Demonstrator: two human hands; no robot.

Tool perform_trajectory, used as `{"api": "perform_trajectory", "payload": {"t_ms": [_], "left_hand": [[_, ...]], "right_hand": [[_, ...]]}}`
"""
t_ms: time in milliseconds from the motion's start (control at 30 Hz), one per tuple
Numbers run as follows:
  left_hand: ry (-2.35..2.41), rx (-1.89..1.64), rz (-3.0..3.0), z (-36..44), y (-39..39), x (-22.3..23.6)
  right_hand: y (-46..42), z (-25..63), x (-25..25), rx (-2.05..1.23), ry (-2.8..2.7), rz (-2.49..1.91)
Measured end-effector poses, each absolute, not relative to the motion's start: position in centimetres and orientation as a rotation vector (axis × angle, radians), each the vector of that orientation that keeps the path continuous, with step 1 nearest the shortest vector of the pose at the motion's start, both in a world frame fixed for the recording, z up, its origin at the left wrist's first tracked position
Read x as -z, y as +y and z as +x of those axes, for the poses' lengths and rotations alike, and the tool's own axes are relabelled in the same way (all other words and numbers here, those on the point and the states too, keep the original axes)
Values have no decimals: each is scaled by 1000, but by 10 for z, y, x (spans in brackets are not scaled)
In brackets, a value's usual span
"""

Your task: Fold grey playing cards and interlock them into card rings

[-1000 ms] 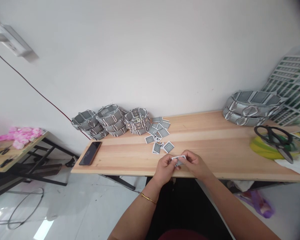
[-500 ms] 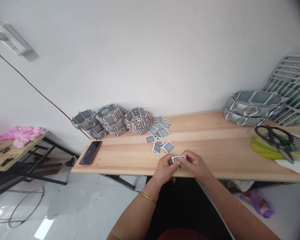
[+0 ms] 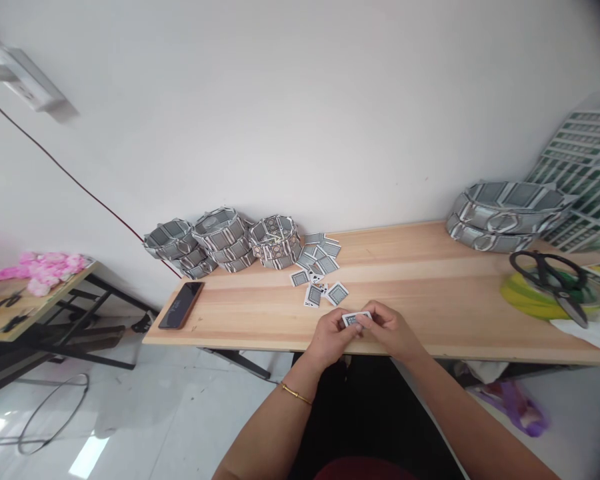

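Between my two hands, near the table's front edge, is a playing card (image 3: 354,319) with its grey patterned back up; whether more cards lie under it I cannot tell. My left hand (image 3: 331,335) grips its left side, thumb on top. My right hand (image 3: 387,328) pinches the right side, with its thumb on the card's back. Just beyond my hands lie loose playing cards (image 3: 338,293), some face up, most face down. Behind them more grey-backed cards (image 3: 323,253) overlap in a heap beside a round basket of folded cards (image 3: 276,243).
Stacked folded-card baskets (image 3: 225,240) stand along the wall at left, with a phone (image 3: 182,305) in front. On the right are another basket stack (image 3: 505,217), black-handled scissors (image 3: 555,280) on a yellow tape roll (image 3: 520,297), and printed sheets (image 3: 580,173). Pink material (image 3: 50,270) lies on a side table.
Both hands stay in place around the card. The card's back shows slightly more, with a small shift of the thumbs.
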State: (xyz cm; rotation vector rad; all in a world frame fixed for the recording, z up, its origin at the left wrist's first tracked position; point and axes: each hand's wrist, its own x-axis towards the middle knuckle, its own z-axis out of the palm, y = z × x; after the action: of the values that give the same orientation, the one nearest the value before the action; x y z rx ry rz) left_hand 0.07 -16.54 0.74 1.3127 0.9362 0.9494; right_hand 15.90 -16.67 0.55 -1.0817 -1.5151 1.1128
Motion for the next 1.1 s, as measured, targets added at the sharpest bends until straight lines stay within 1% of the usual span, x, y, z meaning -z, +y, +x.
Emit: {"api": "perform_trajectory", "payload": {"t_ms": [267, 567, 767, 1100], "left_hand": [[936, -944, 1341, 0, -165, -2], [822, -952, 1175, 2, -165, -3], [808, -946, 1162, 1, -164, -1], [920, -961, 1263, 4, -167, -5]], "right_hand": [[-166, 159, -1, -1107, -1542, -1107], [-166, 158, 1, -1192, -1519, -1084], [-167, 158, 1, -1181, -1540, -1084], [-166, 158, -1, -1134, -1508, -1114]]}}
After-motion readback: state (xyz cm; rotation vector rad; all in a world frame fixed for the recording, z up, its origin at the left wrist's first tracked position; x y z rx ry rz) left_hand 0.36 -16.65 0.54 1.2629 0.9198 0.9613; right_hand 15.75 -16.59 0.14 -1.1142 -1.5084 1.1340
